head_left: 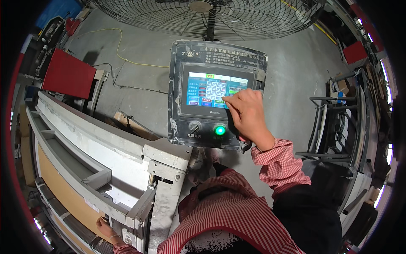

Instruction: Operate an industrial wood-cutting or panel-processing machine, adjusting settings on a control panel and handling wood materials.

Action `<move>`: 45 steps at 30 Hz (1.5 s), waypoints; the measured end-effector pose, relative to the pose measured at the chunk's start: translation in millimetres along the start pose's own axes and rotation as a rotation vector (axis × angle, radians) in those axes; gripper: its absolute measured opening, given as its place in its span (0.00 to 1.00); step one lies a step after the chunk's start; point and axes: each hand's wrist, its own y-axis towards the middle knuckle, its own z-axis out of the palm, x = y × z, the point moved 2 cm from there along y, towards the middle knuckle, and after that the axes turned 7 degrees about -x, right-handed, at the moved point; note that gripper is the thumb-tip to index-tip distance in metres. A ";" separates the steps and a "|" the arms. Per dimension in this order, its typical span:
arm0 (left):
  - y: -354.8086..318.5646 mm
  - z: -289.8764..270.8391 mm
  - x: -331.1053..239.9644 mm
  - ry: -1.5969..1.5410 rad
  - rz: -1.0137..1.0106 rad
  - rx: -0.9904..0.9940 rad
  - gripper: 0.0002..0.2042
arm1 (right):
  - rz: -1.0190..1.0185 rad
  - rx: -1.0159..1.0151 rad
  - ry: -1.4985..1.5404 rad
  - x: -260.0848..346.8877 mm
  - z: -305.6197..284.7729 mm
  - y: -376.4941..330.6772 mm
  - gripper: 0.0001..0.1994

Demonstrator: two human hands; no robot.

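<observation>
My right hand is raised to the touchscreen of a dark control panel. Its thumb and fingers are drawn together, holding nothing, with a fingertip at the keypad shown on the screen's lower part. Below the screen are a rotary switch and a lit green round light. Low on the left, my left hand rests by a brown board at the side of a pale metal machine frame. Its fingers are loosely bent, and nothing shows in them.
A large wire-caged fan stands beyond the panel. At left are a red panel and a yellow cable on the grey floor. A metal rack stands to the right. The machine's long rail reaches up to the panel's lower left.
</observation>
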 end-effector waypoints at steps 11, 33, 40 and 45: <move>-1.3 0.4 -2.9 -0.050 -0.006 0.023 0.10 | 0.042 -0.075 -0.061 -11.2 -15.8 3.8 0.06; -5.5 -0.6 -8.5 -0.090 -0.024 0.029 0.10 | -0.048 -0.005 0.010 8.6 6.8 9.2 0.07; -14.9 0.5 -12.7 -0.096 -0.039 0.050 0.10 | -0.085 0.019 0.017 15.8 31.2 17.2 0.07; -20.8 -8.0 -31.7 -0.085 0.025 0.000 0.10 | -0.014 0.010 -0.001 16.5 14.8 33.4 0.07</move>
